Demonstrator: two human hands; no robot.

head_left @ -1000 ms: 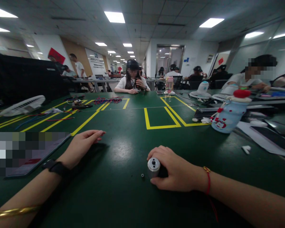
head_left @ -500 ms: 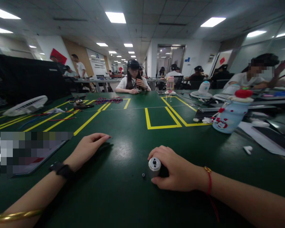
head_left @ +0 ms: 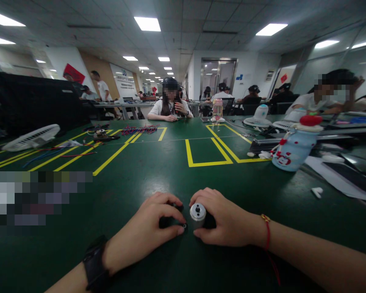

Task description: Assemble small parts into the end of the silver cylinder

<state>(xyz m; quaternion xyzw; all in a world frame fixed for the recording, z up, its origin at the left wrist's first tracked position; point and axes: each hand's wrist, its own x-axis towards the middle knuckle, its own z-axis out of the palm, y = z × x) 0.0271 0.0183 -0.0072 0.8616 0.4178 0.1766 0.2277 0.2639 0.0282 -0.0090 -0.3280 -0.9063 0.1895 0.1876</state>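
Note:
A silver metal cylinder (head_left: 198, 214) stands upright on the green table (head_left: 158, 179), its top showing small dark holes. My right hand (head_left: 221, 217) is wrapped round it from the right side. Just left of the cylinder lies a small ring-like metal part (head_left: 184, 226). My left hand (head_left: 158, 221) reaches to this part, thumb and index finger apart at its left edge; whether the fingertips touch it is hard to tell.
A light blue bottle (head_left: 294, 150) with a red top stands at the right, near white fans (head_left: 258, 116). Bundled wires (head_left: 139, 130) and a tilted white fan (head_left: 32, 137) lie at the left. A person (head_left: 170, 106) sits across the table.
My left hand has moved right and toward me, to the small metal part, and its fingers have spread. My right hand has stayed round the cylinder.

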